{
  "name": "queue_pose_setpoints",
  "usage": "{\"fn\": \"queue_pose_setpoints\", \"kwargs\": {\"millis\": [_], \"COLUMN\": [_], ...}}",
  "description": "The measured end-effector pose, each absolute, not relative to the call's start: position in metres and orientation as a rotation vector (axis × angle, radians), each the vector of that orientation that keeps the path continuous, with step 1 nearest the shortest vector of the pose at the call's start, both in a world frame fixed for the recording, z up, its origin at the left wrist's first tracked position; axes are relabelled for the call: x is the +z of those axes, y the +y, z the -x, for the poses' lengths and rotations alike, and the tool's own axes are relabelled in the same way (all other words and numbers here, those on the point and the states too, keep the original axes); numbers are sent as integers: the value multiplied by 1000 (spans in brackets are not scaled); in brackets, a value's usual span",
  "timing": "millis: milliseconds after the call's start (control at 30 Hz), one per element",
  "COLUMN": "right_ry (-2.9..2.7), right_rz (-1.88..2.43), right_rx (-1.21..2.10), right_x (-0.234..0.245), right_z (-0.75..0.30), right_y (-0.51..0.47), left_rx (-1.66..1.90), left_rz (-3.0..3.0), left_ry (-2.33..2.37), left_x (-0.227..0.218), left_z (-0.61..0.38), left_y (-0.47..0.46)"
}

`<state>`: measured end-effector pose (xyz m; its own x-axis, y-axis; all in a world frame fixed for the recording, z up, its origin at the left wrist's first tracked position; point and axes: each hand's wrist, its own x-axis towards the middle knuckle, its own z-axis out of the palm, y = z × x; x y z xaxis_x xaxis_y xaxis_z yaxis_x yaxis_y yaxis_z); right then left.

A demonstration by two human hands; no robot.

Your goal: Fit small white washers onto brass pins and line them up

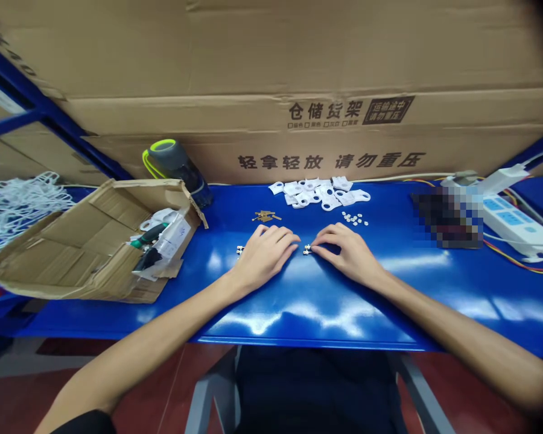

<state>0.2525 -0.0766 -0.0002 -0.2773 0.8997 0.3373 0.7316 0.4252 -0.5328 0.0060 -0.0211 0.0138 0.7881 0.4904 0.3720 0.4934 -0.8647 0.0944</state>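
My right hand pinches a small metal-and-white piece between thumb and forefinger, just above or on the blue tabletop. Left of it, my left hand is closed, thumb and fingertips drawn together and pointing at that piece. Whether anything is between those fingertips cannot be made out. Beside the left wrist lie a few similar small pieces, partly covered by the hand. Beyond the left hand is a little heap of brass-coloured strips. Several tiny white parts are scattered beyond the right hand.
White tags with round holes are piled at the back. An open cardboard box holding a green-handled tool stands left, with a dark bottle-shaped item behind it. White cords lie far left. A power strip with cables is right.
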Motion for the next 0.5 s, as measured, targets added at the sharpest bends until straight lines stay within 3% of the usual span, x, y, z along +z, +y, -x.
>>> {"fn": "queue_pose_setpoints", "kwargs": {"millis": [167,500], "right_ry": [-2154,-2161], "right_rz": [1428,1397], "right_rx": [329,346], "right_x": [-5,1], "right_z": [-252,-253], "right_y": [-74,-78], "left_rx": [-449,-506], "left_rz": [3017,3048], "left_ry": [-850,-820], "left_x": [8,12], "left_z": [-6,-7], "left_y": [-20,-23]}}
